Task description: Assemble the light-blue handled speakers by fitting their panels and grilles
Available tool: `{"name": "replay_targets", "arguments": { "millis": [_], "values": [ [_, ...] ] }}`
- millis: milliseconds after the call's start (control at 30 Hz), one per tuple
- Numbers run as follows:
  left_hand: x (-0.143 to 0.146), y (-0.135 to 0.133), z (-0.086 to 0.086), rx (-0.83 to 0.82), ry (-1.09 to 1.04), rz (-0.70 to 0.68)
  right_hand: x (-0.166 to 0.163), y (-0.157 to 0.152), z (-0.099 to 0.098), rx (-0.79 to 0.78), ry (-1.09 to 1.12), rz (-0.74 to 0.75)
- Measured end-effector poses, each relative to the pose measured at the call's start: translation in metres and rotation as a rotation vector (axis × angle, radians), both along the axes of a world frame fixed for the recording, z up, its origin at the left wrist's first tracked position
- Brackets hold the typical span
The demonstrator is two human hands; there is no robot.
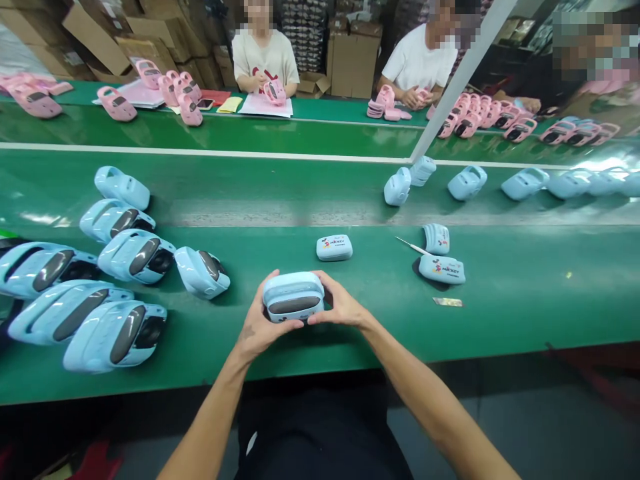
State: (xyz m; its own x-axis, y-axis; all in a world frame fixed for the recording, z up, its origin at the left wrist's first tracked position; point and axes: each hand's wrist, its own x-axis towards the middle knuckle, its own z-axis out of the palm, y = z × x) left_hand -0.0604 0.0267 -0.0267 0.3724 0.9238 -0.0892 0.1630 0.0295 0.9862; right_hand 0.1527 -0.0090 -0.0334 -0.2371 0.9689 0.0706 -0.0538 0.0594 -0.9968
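Between both hands I hold a light-blue plastic device with a carrying handle (294,285) and a dark oval front panel, just above the green bench. My left hand (257,323) wraps its left end, thumb along the lower front edge. My right hand (343,303) grips the right end the same way. Beyond them lies a light-blue printed cover (335,248) with a cartoon figure and lettering. To the right are another printed cover (443,269) and a small stack of covers (437,239), with a thin pointed tool with a white handle (414,246) beside them.
Several similar blue devices (120,337) stand at the left. More blue housings (467,183) line the belt (280,193) at the back right. A small flat strip (449,302) lies on the right. Across the line, two people (265,57) handle pink devices; a slanted white post (460,80) rises at right.
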Motion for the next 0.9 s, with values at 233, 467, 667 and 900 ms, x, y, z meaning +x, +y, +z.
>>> {"name": "replay_targets", "arguments": {
  "millis": [233, 467, 667, 900],
  "values": [
    [-0.001, 0.005, -0.018, 0.088, 0.062, -0.089, 0.015, 0.003, -0.016, 0.165, -0.291, 0.057],
    [-0.004, 0.011, -0.017, 0.121, 0.101, -0.144, 0.011, 0.000, -0.016, 0.179, -0.315, 0.014],
    [-0.003, 0.014, -0.016, 0.112, 0.099, -0.146, 0.017, 0.002, -0.009, 0.118, -0.285, 0.053],
    [0.001, -0.001, -0.002, -0.368, -0.238, 0.074, 0.015, 0.003, 0.016, -0.110, 0.080, 0.044]
  ]
}}
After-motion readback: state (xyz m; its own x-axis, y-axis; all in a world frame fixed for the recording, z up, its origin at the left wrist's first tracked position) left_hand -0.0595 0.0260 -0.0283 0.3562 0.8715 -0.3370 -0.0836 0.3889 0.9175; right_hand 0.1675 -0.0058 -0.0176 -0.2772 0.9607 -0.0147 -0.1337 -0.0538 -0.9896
